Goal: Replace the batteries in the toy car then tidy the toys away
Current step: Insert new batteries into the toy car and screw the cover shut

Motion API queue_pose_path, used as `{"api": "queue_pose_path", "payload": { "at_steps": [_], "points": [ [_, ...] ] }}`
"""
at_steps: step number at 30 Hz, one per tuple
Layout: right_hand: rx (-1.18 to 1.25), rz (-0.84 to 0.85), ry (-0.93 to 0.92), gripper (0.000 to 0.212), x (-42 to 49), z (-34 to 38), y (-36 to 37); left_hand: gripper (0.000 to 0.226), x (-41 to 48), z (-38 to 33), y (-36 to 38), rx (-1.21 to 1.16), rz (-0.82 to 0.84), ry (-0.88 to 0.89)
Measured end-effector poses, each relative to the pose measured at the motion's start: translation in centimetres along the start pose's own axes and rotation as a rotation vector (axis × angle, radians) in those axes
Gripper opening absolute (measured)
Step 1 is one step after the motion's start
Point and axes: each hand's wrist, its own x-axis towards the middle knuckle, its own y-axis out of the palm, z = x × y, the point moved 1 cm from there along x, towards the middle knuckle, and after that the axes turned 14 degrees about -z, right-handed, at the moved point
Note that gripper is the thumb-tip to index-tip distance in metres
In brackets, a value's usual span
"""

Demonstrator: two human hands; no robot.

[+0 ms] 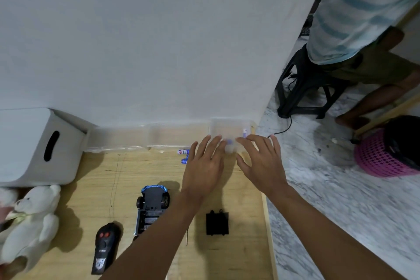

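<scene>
Dim, even indoor light is seen. Soft shadows are cast on the surface [141, 170]. Slight blur is spread throughout; edges are bent.

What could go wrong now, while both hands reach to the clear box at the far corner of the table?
1. The clear box sits close to the edge of the table; a push from the right hand might slide it off.
2. Loose batteries lie beside the left hand; a brush could roll them away.
3. The toy car lies upside down under the left forearm, which might knock it.
</scene>
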Motion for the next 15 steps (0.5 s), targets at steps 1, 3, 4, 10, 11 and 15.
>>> {"api": "queue_pose_path", "payload": {
  "at_steps": [1,3,4,10,11,15],
  "points": [
    [0.000,0.008,0.008,0.031,0.2,-0.1,0.3,0.042,0.4,0.2,0.1,0.004,-0.016,0.008],
    [0.026,0.034,0.045,0.028,0.6,-0.2,0.7,0.034,1.1,0.5,0.1,0.004,-0.051,0.018],
    [0.049,0.041,0.066,0.027,0.8,-0.3,0.9,0.032,1.5,0.5,0.1,-0.002,-0.064,0.011],
    [0.122,0.041,0.122,0.019,1.2,-0.5,1.7,0.024,2.3,0.0,0.6,0.026,-0.067,-0.072],
    [0.125,0.047,0.128,0.019,1.2,-0.6,1.7,0.024,2.4,-0.2,0.6,0.027,-0.053,-0.081],
    [0.092,0.177,0.149,0.024,2.2,0.1,0.8,0.031,3.5,-0.1,-0.9,-0.074,0.109,-0.095]
  ]
}}
